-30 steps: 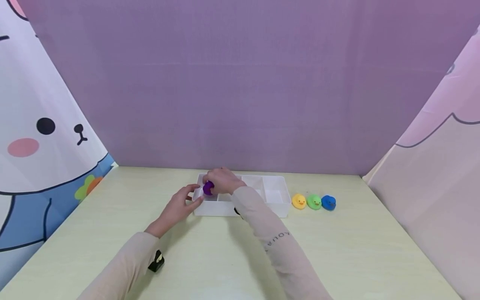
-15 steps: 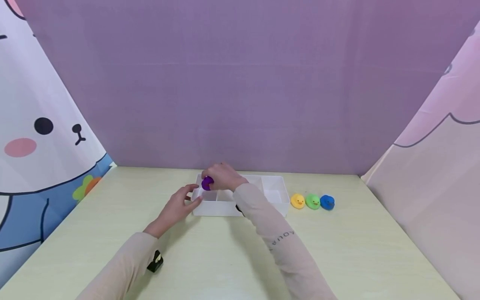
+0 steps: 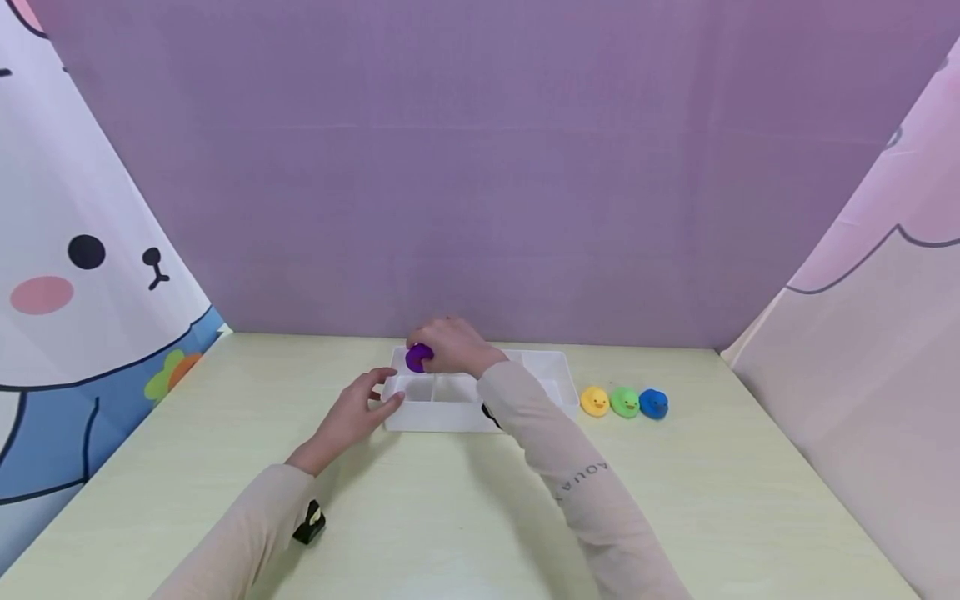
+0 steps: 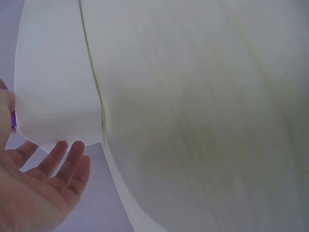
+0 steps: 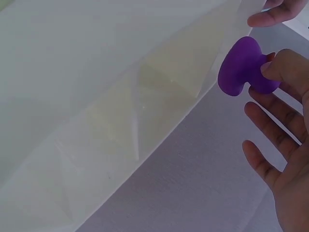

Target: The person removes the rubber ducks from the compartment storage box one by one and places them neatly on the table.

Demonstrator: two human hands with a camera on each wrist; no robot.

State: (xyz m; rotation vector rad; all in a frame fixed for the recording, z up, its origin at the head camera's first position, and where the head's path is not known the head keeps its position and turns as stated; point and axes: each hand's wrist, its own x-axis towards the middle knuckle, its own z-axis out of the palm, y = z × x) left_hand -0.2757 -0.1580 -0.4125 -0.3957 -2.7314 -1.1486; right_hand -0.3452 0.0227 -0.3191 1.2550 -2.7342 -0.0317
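A purple rubber duck (image 3: 417,358) is in my right hand (image 3: 453,346), pinched between thumb and fingertips, as the right wrist view shows. My other fingers there spread loosely beside the duck (image 5: 239,67). It overlaps the back left part of a white divided box (image 3: 435,418). My left hand (image 3: 352,421) is at the box's left end, thumb by the front corner and fingers farther back. In the left wrist view, the relaxed fingertips of this left hand (image 4: 46,186) lie right at the end wall of the box (image 4: 58,72).
To the right of the box, a yellow duck (image 3: 595,402), a green duck (image 3: 625,402) and a blue duck (image 3: 654,404) stand in a row on the pale table (image 3: 712,492). A purple curtain (image 3: 480,167) hangs behind the table, with printed cloth on both sides.
My right hand has lifted the purple duck up and back from inside the box's left compartment to near its back rim. The left hand has stayed at the box's left end.
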